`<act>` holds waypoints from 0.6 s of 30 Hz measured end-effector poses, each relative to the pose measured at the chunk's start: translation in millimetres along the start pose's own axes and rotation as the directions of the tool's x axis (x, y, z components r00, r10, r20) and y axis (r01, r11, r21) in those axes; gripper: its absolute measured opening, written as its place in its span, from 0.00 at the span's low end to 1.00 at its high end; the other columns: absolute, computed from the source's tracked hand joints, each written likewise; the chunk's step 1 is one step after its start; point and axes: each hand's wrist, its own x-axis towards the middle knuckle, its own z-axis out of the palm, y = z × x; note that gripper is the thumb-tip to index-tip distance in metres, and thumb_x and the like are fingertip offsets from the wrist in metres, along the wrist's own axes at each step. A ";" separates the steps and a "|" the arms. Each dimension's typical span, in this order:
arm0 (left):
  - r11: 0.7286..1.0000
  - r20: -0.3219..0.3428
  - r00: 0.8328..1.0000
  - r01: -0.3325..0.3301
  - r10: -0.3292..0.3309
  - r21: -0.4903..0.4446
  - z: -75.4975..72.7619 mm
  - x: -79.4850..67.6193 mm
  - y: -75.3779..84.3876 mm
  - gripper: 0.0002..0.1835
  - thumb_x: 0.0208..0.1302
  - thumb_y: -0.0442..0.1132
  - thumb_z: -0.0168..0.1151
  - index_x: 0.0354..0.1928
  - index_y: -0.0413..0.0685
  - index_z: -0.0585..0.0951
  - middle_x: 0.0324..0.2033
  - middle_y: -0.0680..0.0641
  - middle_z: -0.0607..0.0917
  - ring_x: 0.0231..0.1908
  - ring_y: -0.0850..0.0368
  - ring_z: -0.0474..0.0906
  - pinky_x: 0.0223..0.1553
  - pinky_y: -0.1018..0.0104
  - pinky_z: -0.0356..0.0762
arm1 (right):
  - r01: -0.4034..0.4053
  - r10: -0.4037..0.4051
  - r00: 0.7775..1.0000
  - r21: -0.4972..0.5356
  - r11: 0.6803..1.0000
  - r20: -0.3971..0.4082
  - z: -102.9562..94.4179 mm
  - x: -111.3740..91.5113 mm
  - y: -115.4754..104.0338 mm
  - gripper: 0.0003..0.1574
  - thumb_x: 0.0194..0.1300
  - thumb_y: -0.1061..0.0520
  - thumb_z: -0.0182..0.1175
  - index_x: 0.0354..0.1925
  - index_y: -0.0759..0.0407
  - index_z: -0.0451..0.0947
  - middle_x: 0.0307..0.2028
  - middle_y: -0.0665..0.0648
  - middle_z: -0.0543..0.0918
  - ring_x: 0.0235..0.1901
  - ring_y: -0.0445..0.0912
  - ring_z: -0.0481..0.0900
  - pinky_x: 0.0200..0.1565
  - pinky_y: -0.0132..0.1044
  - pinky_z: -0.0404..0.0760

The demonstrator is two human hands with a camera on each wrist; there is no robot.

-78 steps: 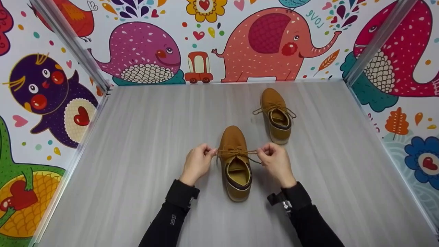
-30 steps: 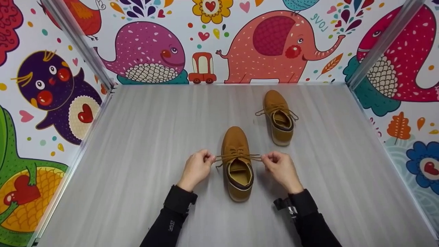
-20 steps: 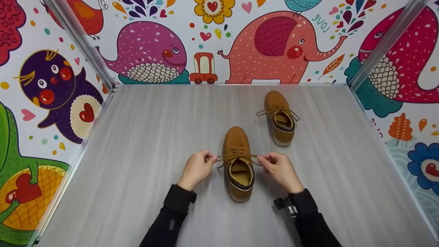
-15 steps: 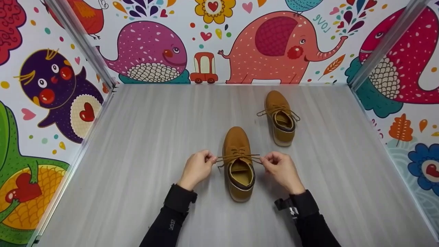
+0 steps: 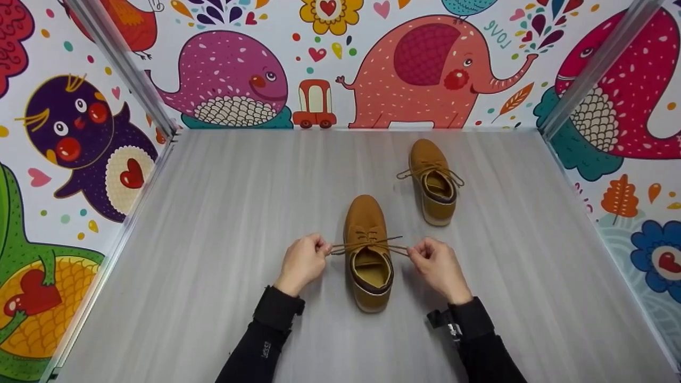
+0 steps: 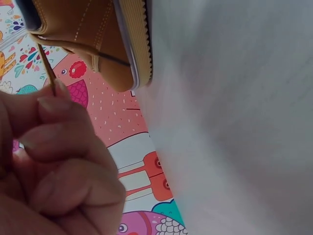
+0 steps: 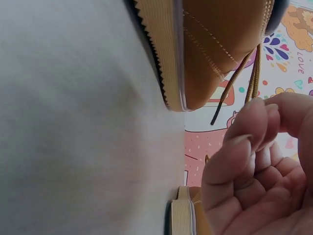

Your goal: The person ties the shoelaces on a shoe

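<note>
A tan lace-up shoe (image 5: 366, 218) stands upright on the floor between the hands, toe pointing away. My left hand (image 5: 303, 264) pinches a lace on its left side, pulled out sideways. On the other side my right hand (image 5: 439, 268) pinches a doubled lace (image 7: 253, 78) between thumb and forefinger. One loose lace end with a dark tip (image 7: 214, 117) hangs free beside that hand. In the left wrist view another stretch of lace (image 6: 88, 47) lies against the shoe's side. The laces cross over the shoe's throat, above its open collar.
A matching tan shoe (image 5: 433, 183) with a tied bow stands farther back to the right. Printed cartoon panels (image 5: 234, 80) wall in the grey wood-grain floor (image 5: 239, 191) at the back and both sides, with metal posts at the corners.
The two hands have drawn slightly farther apart, stretching the laces. On the right, a lace end now sticks out free above the right hand's fingers. The shoes stay in place.
</note>
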 end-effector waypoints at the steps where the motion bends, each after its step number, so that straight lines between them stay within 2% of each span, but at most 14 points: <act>1: 1.000 -0.006 1.000 -0.002 0.002 0.011 -0.3 -0.7 0.8 0.13 0.68 0.36 0.62 0.23 0.47 0.75 0.20 0.53 0.74 0.22 0.57 0.69 0.27 0.61 0.69 | 0.017 -0.017 1.000 -0.045 0.999 -0.007 -0.2 -0.8 -0.1 0.15 0.66 0.60 0.65 0.23 0.56 0.74 0.16 0.48 0.73 0.17 0.43 0.70 0.21 0.32 0.67; 5: 1.000 -0.027 0.999 0.021 -0.021 0.022 -0.2 -2.9 1.7 0.14 0.68 0.34 0.62 0.23 0.48 0.73 0.20 0.53 0.74 0.23 0.56 0.69 0.28 0.61 0.69 | 0.114 -0.132 0.989 -0.231 0.966 -0.066 2.2 -3.1 0.6 0.16 0.64 0.62 0.65 0.21 0.54 0.73 0.16 0.46 0.73 0.18 0.42 0.70 0.25 0.37 0.69; 8: 0.999 -0.040 0.999 0.037 -0.037 0.015 1.7 -2.9 -0.8 0.14 0.68 0.34 0.62 0.23 0.48 0.73 0.20 0.53 0.74 0.23 0.56 0.69 0.28 0.61 0.69 | 0.165 -0.207 0.972 -0.312 0.936 -0.108 5.1 -3.0 0.5 0.16 0.63 0.63 0.63 0.20 0.53 0.72 0.16 0.45 0.74 0.18 0.43 0.71 0.26 0.40 0.70; 11: 0.999 -0.052 0.998 0.031 -0.030 0.010 2.8 -2.6 -3.6 0.14 0.67 0.34 0.62 0.24 0.47 0.73 0.21 0.53 0.75 0.22 0.56 0.69 0.27 0.61 0.69 | 0.174 -0.225 0.966 -0.322 0.931 -0.127 5.1 -2.1 -0.4 0.17 0.62 0.64 0.63 0.19 0.53 0.71 0.16 0.45 0.73 0.17 0.42 0.71 0.25 0.39 0.70; 14: 1.000 -0.056 0.998 0.023 -0.023 -0.005 2.1 -2.5 -3.9 0.13 0.67 0.34 0.62 0.24 0.46 0.73 0.22 0.52 0.76 0.22 0.57 0.70 0.26 0.61 0.69 | 0.168 -0.216 0.966 -0.294 0.941 -0.141 2.2 -2.5 -3.4 0.16 0.62 0.63 0.64 0.20 0.53 0.72 0.15 0.45 0.73 0.16 0.41 0.70 0.23 0.37 0.70; 18: 0.998 -0.068 0.996 0.051 -0.053 -0.027 0.5 -3.3 -2.7 0.12 0.68 0.34 0.62 0.26 0.46 0.74 0.23 0.51 0.77 0.23 0.56 0.70 0.27 0.61 0.69 | 0.187 -0.231 0.963 -0.279 0.942 -0.135 0.0 -4.5 -6.3 0.16 0.64 0.63 0.64 0.22 0.55 0.71 0.16 0.46 0.73 0.16 0.41 0.69 0.22 0.36 0.68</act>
